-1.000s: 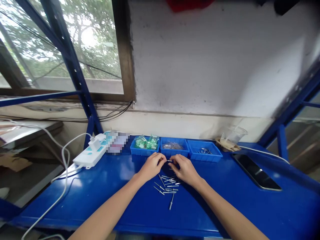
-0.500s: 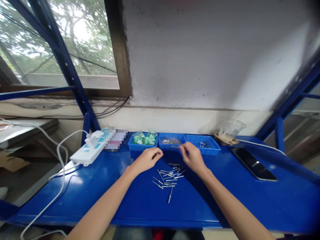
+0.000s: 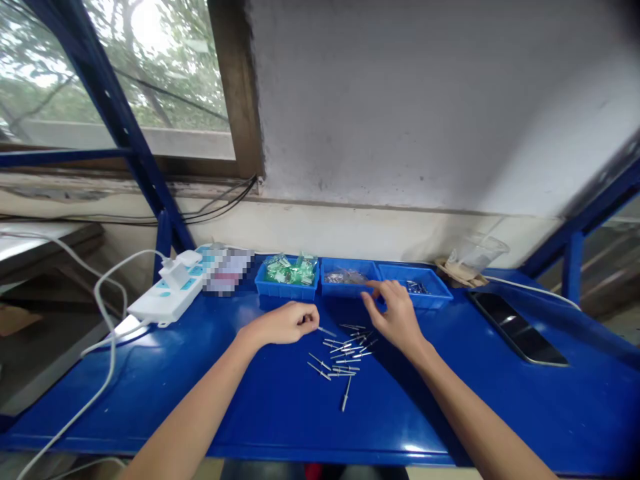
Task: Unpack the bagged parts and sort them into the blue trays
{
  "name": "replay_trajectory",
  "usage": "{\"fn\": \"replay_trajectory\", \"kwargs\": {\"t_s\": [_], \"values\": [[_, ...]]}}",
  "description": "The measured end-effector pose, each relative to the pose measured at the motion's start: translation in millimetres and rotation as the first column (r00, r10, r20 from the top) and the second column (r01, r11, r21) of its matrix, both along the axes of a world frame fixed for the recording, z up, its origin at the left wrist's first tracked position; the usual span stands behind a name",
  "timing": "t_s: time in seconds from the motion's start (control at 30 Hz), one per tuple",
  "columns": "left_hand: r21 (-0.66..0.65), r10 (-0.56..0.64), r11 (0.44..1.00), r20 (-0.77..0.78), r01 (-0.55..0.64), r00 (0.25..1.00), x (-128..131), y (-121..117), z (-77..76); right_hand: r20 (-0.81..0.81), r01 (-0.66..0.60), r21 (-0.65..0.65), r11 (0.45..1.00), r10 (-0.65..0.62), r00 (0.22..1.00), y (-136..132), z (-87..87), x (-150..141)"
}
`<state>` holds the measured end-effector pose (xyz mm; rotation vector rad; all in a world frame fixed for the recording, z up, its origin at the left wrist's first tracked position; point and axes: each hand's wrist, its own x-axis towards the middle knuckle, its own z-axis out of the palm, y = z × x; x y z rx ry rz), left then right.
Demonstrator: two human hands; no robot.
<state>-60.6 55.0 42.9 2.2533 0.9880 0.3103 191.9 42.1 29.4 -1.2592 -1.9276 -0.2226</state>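
Several small metal rivets point(image 3: 343, 353) lie scattered on the blue table point(image 3: 240, 393). My left hand point(image 3: 287, 323) rests on the table just left of them, fingers curled round one rivet whose shaft sticks out to the right. My right hand point(image 3: 397, 312) hovers at the front edge of the middle blue tray point(image 3: 349, 279) and the right blue tray point(image 3: 417, 287), fingers loosely bent and apart, nothing visible in them.
A left blue tray point(image 3: 286, 277) holds green packets. A white power strip point(image 3: 167, 297) with cables lies at the left. A black phone point(image 3: 517, 330) lies on the right, a clear plastic cup point(image 3: 473, 257) behind it. The wall stands close behind the trays.
My hands were together over the rivets. The right hand has moved up and right to the trays; the left hand has drawn back slightly, keeping a rivet.
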Motion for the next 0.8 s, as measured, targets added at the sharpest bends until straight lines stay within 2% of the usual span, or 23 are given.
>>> {"fn": "replay_trajectory", "kwargs": {"t_s": [0.13, 0.23, 0.53, 0.8], "values": [[0.05, 0.144, 0.988, 0.091, -0.149, 0.985, 6.3, -0.4, 0.4, 0.152, -0.205, -0.071, 0.976, 0.213, 0.965, -20.4, 4.1, -30.4], [0.091, 0.17, 0.979, 0.153, -0.185, 0.974, 14.0, -2.7, -0.8, 0.197, -0.283, -0.11, 0.953, 0.3, 0.933, -24.3, -0.6, -37.9], [0.067, 0.138, 0.985, 0.226, -0.157, 0.964, 17.8, -9.9, 5.0, 0.12, -0.27, -0.094, 0.958, 0.28, 0.952, -17.0, -5.7, -33.0], [0.288, 0.142, 0.934, 0.248, -0.213, 0.958, 20.5, -15.3, 5.5, 0.081, -0.255, -0.068, 0.964, 0.26, 0.962, -20.7, -3.6, -33.7]]}}
